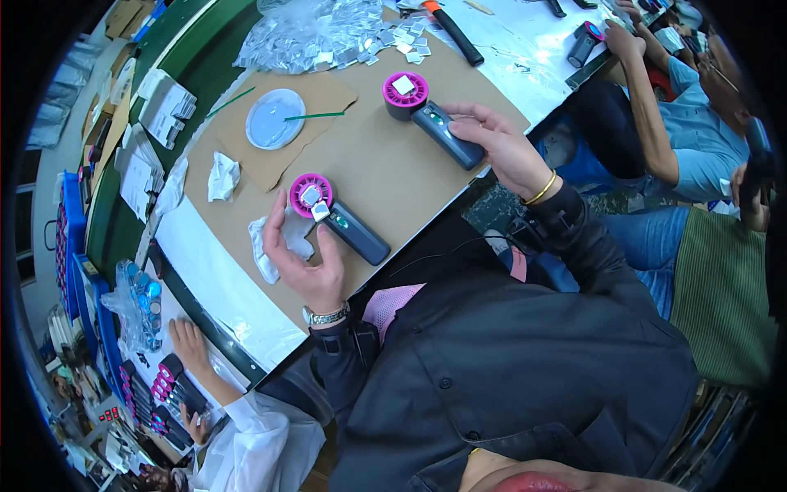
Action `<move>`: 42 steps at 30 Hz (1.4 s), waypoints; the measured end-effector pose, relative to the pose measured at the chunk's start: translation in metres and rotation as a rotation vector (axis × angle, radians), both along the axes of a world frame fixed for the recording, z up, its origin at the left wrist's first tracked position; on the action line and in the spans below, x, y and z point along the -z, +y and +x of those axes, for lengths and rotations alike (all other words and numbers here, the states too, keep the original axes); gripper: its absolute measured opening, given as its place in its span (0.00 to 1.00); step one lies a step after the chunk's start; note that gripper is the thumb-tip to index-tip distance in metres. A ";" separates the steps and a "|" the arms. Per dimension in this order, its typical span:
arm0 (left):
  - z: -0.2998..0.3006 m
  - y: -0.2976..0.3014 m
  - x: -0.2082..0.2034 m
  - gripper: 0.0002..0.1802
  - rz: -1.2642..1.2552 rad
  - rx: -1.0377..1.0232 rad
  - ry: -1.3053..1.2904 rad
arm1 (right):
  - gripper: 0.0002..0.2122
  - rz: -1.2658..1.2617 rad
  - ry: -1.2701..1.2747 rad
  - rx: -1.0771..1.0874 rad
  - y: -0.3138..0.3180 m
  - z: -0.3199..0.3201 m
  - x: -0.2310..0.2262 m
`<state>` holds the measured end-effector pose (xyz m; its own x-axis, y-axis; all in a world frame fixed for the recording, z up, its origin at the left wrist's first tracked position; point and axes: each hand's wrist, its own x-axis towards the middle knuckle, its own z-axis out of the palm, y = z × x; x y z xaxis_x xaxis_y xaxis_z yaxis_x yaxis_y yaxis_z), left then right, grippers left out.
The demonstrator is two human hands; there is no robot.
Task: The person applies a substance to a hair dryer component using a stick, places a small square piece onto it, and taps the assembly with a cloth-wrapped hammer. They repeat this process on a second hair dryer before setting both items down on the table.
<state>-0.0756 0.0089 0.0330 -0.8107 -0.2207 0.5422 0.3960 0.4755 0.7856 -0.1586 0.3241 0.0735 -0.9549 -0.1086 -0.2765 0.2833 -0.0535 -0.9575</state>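
Observation:
Two handheld fans with dark grey handles and round pink heads are in front of me. My right hand (508, 148) grips the handle of the right fan (447, 135), thumb on top; a pale square piece (402, 84) sits on its head. The left fan (357, 234) lies on brown cardboard (369, 148). A shiny square piece (311, 195) is on its head, and a second small square (320, 211) is at the lower rim near the handle. My left hand (307, 266) is open beside that fan, thumb and forefinger spread around the near side of its head.
A round white dish (275, 119) of pale paste has a green stick (316, 116) across it. Crumpled tissue (223, 176) lies nearby. Behind are a clear bag (307, 37), loose square pieces (402, 41) and an orange-and-black tool (455, 34). Co-workers sit on both sides.

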 end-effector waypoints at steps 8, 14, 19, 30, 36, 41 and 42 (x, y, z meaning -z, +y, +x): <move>-0.003 -0.001 0.002 0.36 -0.052 -0.043 -0.008 | 0.22 -0.055 -0.062 -0.196 -0.017 0.020 -0.008; -0.004 -0.001 0.001 0.37 -0.048 -0.031 0.006 | 0.22 -0.014 -0.012 -0.250 -0.027 0.023 -0.006; -0.003 -0.001 0.000 0.37 -0.051 -0.030 0.011 | 0.21 0.012 -0.031 -0.194 -0.022 0.019 -0.002; -0.002 0.000 -0.006 0.36 -0.049 -0.040 0.009 | 0.22 0.018 0.041 -0.377 -0.061 0.028 0.010; -0.001 0.001 -0.048 0.32 -0.302 -0.083 -0.020 | 0.21 0.071 0.141 -0.395 -0.073 0.027 0.015; -0.023 0.008 -0.063 0.27 -0.493 -0.044 -0.087 | 0.16 0.405 0.404 -0.402 -0.072 0.021 0.003; -0.028 0.009 -0.064 0.26 -0.535 -0.034 -0.103 | 0.15 0.468 0.496 -0.400 -0.070 0.016 0.002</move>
<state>-0.1039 0.0183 0.0971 -0.8628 0.0370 0.5043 0.3071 0.8306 0.4645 -0.1425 0.2546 0.0712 -0.8914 -0.4478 0.0698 -0.2703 0.4017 -0.8750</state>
